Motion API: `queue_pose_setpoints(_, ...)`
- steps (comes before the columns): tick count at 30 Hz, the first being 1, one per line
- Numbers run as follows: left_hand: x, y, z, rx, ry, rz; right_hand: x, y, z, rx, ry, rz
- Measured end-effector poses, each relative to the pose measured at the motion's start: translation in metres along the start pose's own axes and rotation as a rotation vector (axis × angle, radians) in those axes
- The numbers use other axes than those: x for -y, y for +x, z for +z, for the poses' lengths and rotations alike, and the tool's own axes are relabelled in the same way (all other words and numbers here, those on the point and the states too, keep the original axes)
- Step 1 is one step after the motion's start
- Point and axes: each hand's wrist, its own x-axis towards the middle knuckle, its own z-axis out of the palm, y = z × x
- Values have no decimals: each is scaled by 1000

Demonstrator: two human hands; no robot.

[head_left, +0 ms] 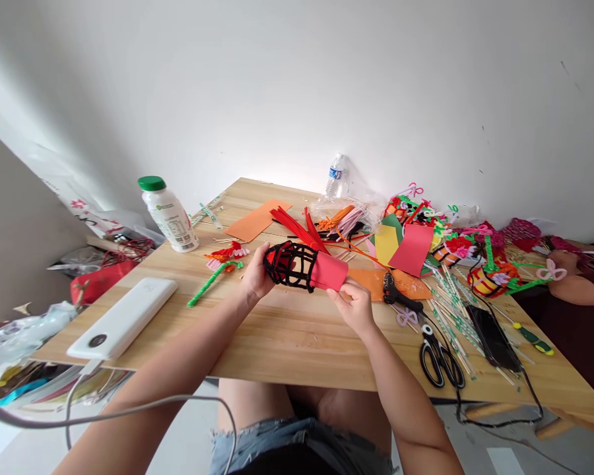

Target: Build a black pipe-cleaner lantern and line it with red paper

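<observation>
A cage-like lantern frame (304, 265) of black pipe cleaners lies sideways above the table's near middle, its closed end in my left hand (259, 274). My left fingers wrap round that end. A curved sheet of red paper (330, 270) sticks out of the frame's open end. My right hand (355, 303) pinches the paper's lower right edge between thumb and fingers. Red also shows through the bars near the closed end. Behind the frame lie red pipe cleaners (297, 227). Left of my left hand is a green twisted pipe cleaner (208, 285).
White power bank (129, 316) and green-capped bottle (168, 214) stand left. On the right are a glue gun (398, 297), scissors (438, 359), phone (492, 336), screwdriver (533, 338), several sticks and finished lanterns (490, 280). Another person's arm (581, 280) is at far right. A cable crosses my left forearm.
</observation>
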Motion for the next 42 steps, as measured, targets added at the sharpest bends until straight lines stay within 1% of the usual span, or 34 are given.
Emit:
queue_pose_setpoints(4, 3, 2, -1, -42, -29, 36, 4, 0, -2, 35, -8, -49)
queue_pose_setpoints(9, 5, 1, -2, -48, -37, 50, 4, -2, -1, 19, -22, -70)
queue_pose_setpoints(17, 4, -2, 0, -52, -63, 103, 0, -2, -3, 65, -15, 30)
queue_pose_setpoints(22, 5, -2, 1, -54, -52, 96, -2, -2, -4, 65, -52, 29)
queue_pose_setpoints(25, 6, -1, 0, -62, -33, 93, -4, -2, -4, 90, -77, -53)
queue_pose_setpoints(30, 7, 2, -3, -82, -21, 80, -3, -3, -4, 161, -158, -328)
queue_pose_setpoints(32, 7, 2, -3, -84, -14, 81, -1, -4, -4, 192, -215, -410)
queue_pose_setpoints(37, 7, 0, -1, -84, -24, 97, 5, -7, -4, 231, -392, -587)
queue_pose_setpoints(39, 7, 0, 0, -78, -21, 108, 6, -8, -4, 235, -422, -652)
queue_pose_setpoints(42, 7, -2, 1, -68, -16, 124, 8, -8, -4, 251, -443, -705)
